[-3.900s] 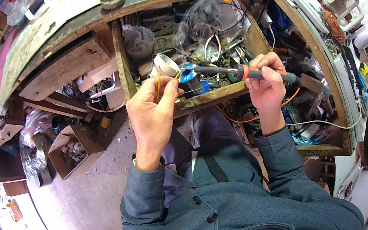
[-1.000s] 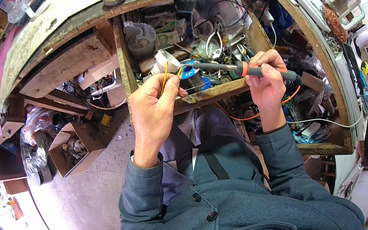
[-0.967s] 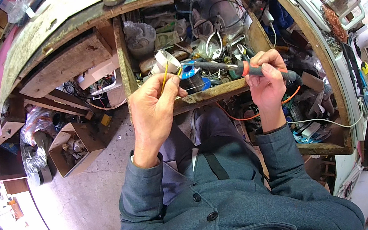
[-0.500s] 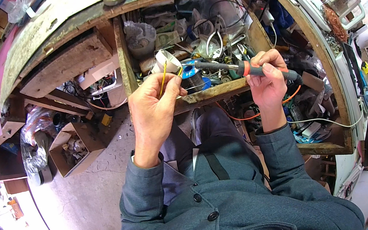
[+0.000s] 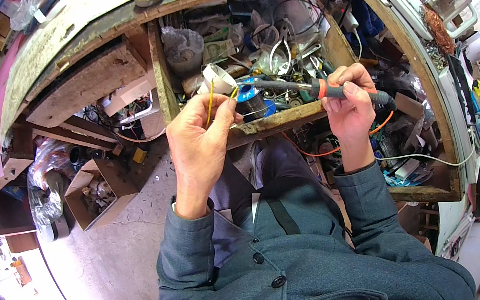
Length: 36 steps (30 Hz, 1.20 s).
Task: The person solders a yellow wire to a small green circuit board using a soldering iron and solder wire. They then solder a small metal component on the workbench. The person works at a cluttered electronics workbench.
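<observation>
Cluttered wooden workbench (image 5: 78, 25) curves across the top of the frame, with an open drawer (image 5: 273, 121) full of tools at centre. Just left of centre, my left hand (image 5: 198, 140) pinches a thin yellow wire (image 5: 208, 100) between thumb and fingers. Right of centre, my right hand (image 5: 350, 105) is clamped round the soldering iron (image 5: 330, 90), whose tip points left toward the wire.

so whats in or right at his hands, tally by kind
thin yellow wire, pinched in the left hand: 1
soldering iron with black and orange grip, in the right hand: 1
blue solder spool, beside the iron's tip: 1
total: 3
</observation>
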Each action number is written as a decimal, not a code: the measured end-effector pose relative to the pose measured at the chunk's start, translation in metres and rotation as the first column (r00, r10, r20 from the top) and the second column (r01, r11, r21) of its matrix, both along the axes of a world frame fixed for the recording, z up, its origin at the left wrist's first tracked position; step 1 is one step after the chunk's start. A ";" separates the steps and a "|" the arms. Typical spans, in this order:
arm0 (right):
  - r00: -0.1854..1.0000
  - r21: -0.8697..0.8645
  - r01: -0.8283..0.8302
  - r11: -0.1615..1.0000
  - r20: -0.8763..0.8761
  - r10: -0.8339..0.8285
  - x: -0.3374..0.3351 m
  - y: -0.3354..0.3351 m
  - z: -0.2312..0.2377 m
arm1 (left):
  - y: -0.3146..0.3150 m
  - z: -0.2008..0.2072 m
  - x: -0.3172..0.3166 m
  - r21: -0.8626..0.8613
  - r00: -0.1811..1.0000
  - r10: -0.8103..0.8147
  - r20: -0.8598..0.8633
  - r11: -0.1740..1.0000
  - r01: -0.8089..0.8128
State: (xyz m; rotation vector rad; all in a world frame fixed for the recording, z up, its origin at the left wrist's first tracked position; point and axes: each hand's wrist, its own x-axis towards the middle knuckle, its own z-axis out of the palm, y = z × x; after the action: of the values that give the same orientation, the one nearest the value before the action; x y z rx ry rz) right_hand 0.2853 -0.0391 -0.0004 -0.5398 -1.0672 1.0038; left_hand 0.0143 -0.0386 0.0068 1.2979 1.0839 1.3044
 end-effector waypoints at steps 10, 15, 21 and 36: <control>1.000 -0.010 0.013 1.000 0.006 -0.013 -0.001 -0.001 0.001 | 0.000 -0.001 0.000 -0.018 0.999 -0.019 0.046 1.000 0.020; 1.000 0.000 0.001 1.000 -0.016 -0.001 -0.001 0.000 0.002 | -0.001 0.004 -0.002 -0.048 0.999 -0.037 -0.011 0.998 0.036; 0.999 -0.027 0.013 1.000 -0.047 -0.015 -0.003 0.000 0.003 | 0.000 -0.001 -0.003 -0.041 0.998 -0.060 -0.008 0.997 0.059; 0.981 -0.126 0.007 0.992 -0.193 -0.032 -0.017 0.004 0.010 | -0.027 0.024 -0.020 -0.032 0.972 -0.123 -0.200 0.992 0.119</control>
State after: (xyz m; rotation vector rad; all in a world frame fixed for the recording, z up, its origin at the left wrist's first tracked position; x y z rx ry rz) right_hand 0.2686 -0.0347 0.0095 -0.5402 -0.8274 1.0876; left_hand -0.0060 -0.0658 0.0312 1.4828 1.1346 1.0866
